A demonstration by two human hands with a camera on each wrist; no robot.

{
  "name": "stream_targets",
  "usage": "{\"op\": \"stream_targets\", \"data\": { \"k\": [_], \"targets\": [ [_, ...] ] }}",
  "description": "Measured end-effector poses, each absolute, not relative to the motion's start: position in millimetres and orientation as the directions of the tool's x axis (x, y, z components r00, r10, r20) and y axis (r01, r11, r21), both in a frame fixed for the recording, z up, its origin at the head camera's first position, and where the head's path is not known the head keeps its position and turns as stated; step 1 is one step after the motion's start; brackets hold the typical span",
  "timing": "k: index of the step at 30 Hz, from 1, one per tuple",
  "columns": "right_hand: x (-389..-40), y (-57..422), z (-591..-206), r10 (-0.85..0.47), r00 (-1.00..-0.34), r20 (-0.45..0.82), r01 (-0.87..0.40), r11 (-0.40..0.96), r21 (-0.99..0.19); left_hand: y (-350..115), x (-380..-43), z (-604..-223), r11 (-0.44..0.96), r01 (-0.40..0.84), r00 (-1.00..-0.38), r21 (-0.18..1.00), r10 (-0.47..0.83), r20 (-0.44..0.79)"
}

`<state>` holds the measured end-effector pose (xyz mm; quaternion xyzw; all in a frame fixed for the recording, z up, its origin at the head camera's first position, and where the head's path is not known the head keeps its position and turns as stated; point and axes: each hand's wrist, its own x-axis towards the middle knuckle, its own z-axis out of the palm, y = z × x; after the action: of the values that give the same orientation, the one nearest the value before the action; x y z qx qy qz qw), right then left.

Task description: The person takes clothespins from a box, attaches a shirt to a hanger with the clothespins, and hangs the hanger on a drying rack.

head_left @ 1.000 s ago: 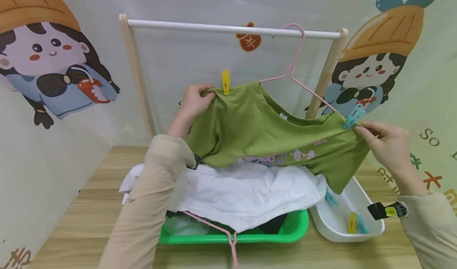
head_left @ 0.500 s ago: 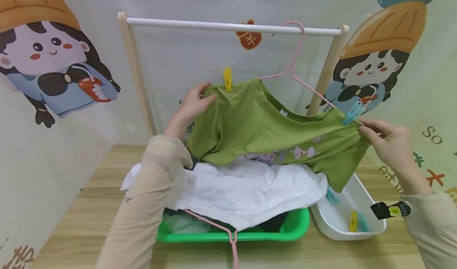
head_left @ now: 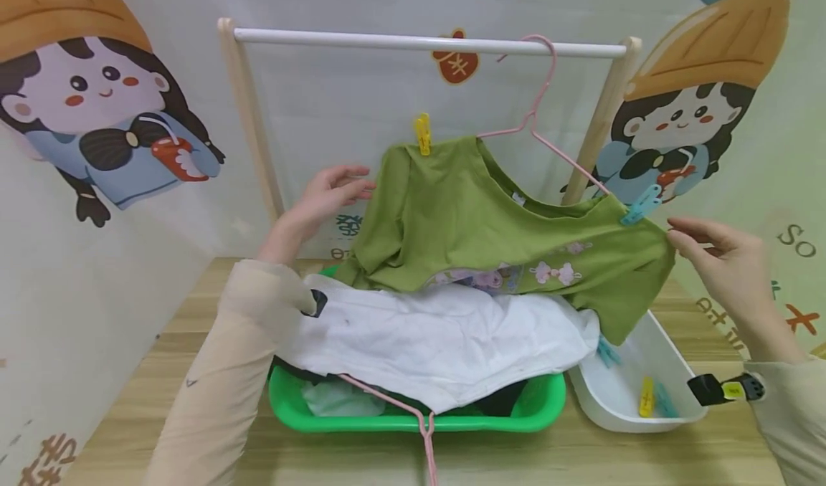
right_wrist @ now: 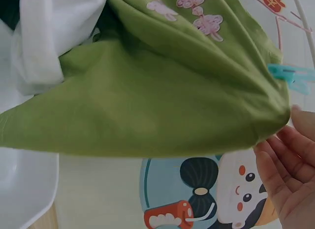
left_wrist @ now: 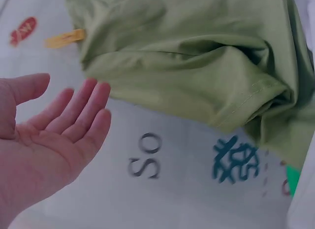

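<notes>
A green T-shirt (head_left: 452,206) with pink appliqués hangs tilted on a pink hanger (head_left: 532,117), hooked over the white rail (head_left: 387,41). A yellow clothespin (head_left: 422,135) and a blue clothespin (head_left: 642,205) clip its two shoulders. My left hand (head_left: 325,196) is off the shirt, just left of its sleeve; in the left wrist view its palm (left_wrist: 59,135) shows with fingers extended and nothing in them. At the other shoulder, beyond the blue clothespin, my right hand (head_left: 725,256) has its fingertips right at the fabric edge, fingers relaxed in the right wrist view.
White clothing (head_left: 439,342) is heaped over a green basin (head_left: 323,423) in front of the rack, with a second pink hanger (head_left: 422,429) sticking out. On the right a white tray (head_left: 600,407) holds blue and yellow clothespins. Wooden posts (head_left: 252,127) support the rail.
My left hand has let go of the shirt's left shoulder and moved left. My right hand has loosened and shifted slightly outward. The shirt stays on the rail.
</notes>
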<state>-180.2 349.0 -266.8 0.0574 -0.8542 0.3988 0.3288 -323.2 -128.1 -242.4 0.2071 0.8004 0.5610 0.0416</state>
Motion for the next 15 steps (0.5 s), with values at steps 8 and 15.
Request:
{"op": "stream_targets", "data": {
  "k": [8, 15],
  "targets": [
    [-174.3, 362.2, -293.3, 0.187, -0.798, 0.573, -0.273, 0.735, -0.621, -169.2, -264.9, -241.0, 0.346, 0.422, -0.833, 0.838, 0.512, 0.208],
    [-177.8, 380.5, -337.3, 0.119, -0.896, 0.428, -0.159, 0.813, -0.56, -197.7, -228.7, -269.0, 0.472, 0.502, -0.814, 0.724, 0.54, 0.212]
  ]
}}
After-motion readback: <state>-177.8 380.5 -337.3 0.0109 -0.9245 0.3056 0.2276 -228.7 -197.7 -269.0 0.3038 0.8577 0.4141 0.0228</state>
